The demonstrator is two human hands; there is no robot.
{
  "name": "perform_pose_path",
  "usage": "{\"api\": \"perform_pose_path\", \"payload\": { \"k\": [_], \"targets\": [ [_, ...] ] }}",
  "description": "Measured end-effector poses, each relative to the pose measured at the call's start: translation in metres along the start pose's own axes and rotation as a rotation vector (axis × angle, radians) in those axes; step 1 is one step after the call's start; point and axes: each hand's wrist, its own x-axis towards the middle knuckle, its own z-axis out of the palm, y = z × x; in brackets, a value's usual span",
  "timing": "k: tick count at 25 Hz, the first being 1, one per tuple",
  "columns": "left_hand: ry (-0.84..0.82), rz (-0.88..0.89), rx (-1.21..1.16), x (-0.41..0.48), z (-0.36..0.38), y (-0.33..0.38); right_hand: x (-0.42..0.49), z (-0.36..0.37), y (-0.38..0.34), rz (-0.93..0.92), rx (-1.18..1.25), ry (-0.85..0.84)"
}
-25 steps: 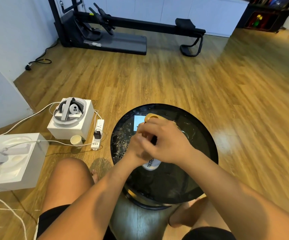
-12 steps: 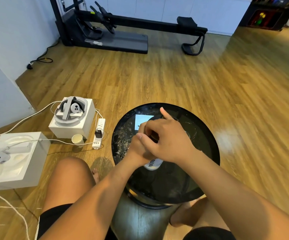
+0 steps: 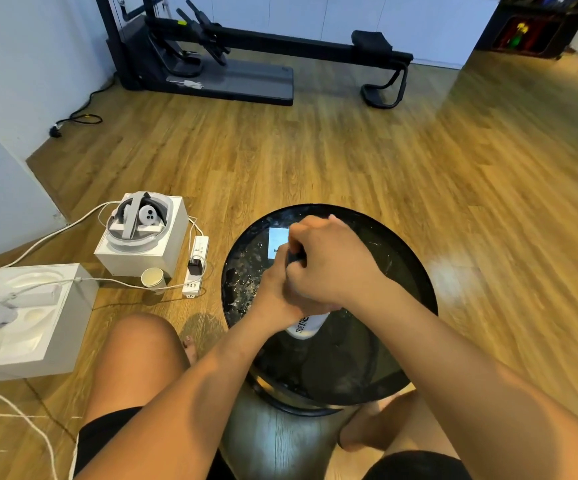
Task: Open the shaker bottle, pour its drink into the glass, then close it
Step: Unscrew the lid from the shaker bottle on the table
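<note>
Nearest you, both forearms reach in over the near edge of the round black table. Just past them the shaker bottle stands upright near the table's middle, with only its white, lettered base showing below your hands. Your left hand wraps the body, likely to stop it turning. Your right hand curls down over the lid from above, a grip suited to twisting. Whether you are opening or closing it cannot be told. The glass is not clearly visible and may be hidden behind your right hand, toward the far edge. Farther left, on the floor, a paper cup sits beside a power strip.
</note>
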Motion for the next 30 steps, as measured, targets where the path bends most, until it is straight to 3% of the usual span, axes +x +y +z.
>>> {"api": "perform_pose_path", "payload": {
  "k": [3, 7, 8, 11, 15, 18, 21, 24, 27, 30],
  "targets": [
    [-0.074, -0.020, 0.058, 0.002, -0.002, -0.004, -0.010, 0.003, -0.009, -0.093, 0.163, 0.015],
    [0.013, -0.028, 0.024, -0.001, 0.001, 0.012, -0.013, 0.003, 0.001, -0.034, 0.214, 0.237],
    [-0.001, -0.042, 0.030, -0.003, 0.000, 0.017, -0.011, 0.003, 0.005, 0.026, 0.122, 0.234],
    [-0.016, -0.053, 0.002, -0.004, -0.002, 0.024, -0.007, 0.007, 0.010, 0.130, -0.129, -0.004],
    [-0.017, -0.029, -0.013, -0.009, -0.004, 0.015, -0.008, 0.006, 0.005, -0.037, -0.056, -0.015],
    [-0.050, -0.008, -0.090, -0.010, -0.003, 0.018, -0.014, 0.004, 0.003, -0.187, 0.077, 0.080],
    [-0.007, 0.028, -0.027, -0.008, -0.004, 0.024, -0.008, -0.002, 0.011, -0.069, 0.158, 0.287],
    [0.021, 0.017, -0.037, -0.009, -0.005, 0.025, 0.004, -0.002, 0.017, 0.209, -0.055, 0.081],
    [0.028, 0.020, -0.035, -0.006, -0.002, 0.019, 0.005, 0.005, 0.013, 0.077, -0.065, 0.012],
    [-0.031, 0.027, 0.128, -0.006, -0.001, 0.000, 0.001, 0.008, -0.003, -0.036, 0.062, 0.028]
  ]
}}
